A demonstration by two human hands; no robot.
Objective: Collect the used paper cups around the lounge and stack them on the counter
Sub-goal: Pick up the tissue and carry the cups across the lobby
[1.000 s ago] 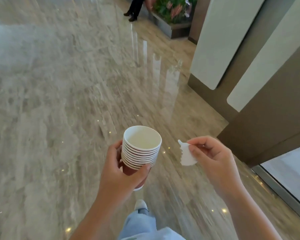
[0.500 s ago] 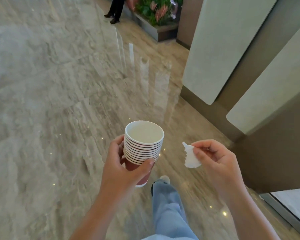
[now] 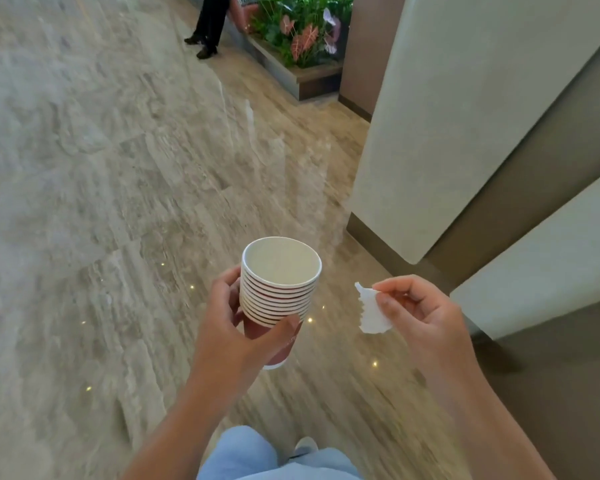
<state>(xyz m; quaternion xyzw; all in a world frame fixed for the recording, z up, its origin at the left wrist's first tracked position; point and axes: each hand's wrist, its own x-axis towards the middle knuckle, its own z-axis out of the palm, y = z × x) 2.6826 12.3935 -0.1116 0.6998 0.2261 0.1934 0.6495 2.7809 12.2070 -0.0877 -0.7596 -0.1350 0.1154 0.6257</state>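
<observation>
Our left hand [image 3: 236,327] gripped the nested paper cups [image 3: 279,296] at lower centre, presumably for carrying; our right hand [image 3: 420,317] pinched a torn paper scrap [image 3: 373,311] beside them.

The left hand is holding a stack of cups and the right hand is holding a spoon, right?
Not quite. In the head view the right hand pinches a small torn scrap of white paper, not a spoon. The left hand does hold the stack of cups.

Glossy marble floor [image 3: 118,174] carries a planter box [image 3: 314,83].
</observation>
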